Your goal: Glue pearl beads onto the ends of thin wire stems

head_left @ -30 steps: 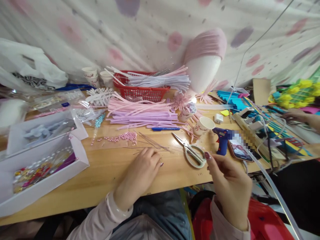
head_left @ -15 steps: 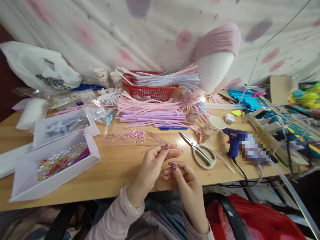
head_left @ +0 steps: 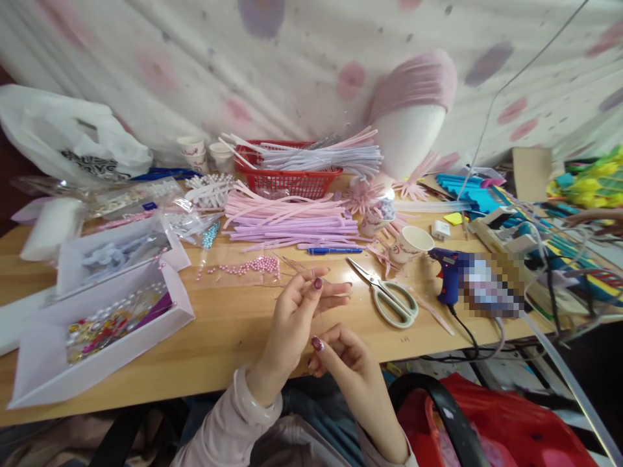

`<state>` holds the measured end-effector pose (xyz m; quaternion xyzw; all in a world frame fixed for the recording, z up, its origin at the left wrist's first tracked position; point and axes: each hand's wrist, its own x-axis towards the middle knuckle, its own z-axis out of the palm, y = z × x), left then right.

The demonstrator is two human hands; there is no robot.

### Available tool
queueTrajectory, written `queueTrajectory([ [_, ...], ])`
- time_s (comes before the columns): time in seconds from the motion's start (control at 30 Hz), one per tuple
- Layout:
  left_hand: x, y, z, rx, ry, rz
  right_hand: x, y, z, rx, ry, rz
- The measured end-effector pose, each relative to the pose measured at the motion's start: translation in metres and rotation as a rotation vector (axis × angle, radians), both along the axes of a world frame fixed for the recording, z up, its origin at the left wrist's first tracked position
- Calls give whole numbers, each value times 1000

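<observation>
My left hand [head_left: 296,311] is raised over the wooden table [head_left: 228,331], thumb and forefinger pinched on a thin wire too fine to see well. Just below it my right hand [head_left: 345,357] is also pinched, fingers curled near the table's front edge, on what seems the same wire. A strip of pink pearl beads [head_left: 248,266] lies just beyond the left hand. White-handled scissors [head_left: 389,298] lie to the right of both hands.
Pink and lilac pipe cleaners [head_left: 292,224] lie before a red basket [head_left: 287,178]. White boxes of beads [head_left: 102,324] sit left. A paper cup [head_left: 411,243], blue glue gun [head_left: 450,275] and cables lie right. Another person's hand [head_left: 591,220] is at far right.
My left hand lifted off the table with the wire, and my right hand swung in from the right to meet it. Since then the right hand has dropped slightly lower.
</observation>
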<state>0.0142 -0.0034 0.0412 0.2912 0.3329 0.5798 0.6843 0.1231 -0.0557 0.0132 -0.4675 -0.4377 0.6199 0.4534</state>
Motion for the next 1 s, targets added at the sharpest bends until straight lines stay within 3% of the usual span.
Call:
queueTrajectory([
  [0.3,3,-5,-2,-2,24,15,-3,-1,-5,6,8,-48],
  [0.47,2,-4,1,-40,0,50,-6,0,2,-43,-12,-32],
  [0.57,-1,-2,2,-54,-16,55,8,-1,7,-53,-115,-20],
  [0.63,-4,-1,2,-44,-1,75,33,-2,6,-44,-254,-149],
  [0.73,-10,-1,-2,-20,71,131,87,1,0,66,-549,-609],
  [0.83,-18,-3,-7,-10,167,202,140,14,-5,218,-927,-969],
  [0.9,-23,-5,-10,-11,224,232,165,32,-3,279,-1142,-1032],
  [1.0,-29,-7,-12,-7,306,242,185,68,4,312,-1182,-931],
])
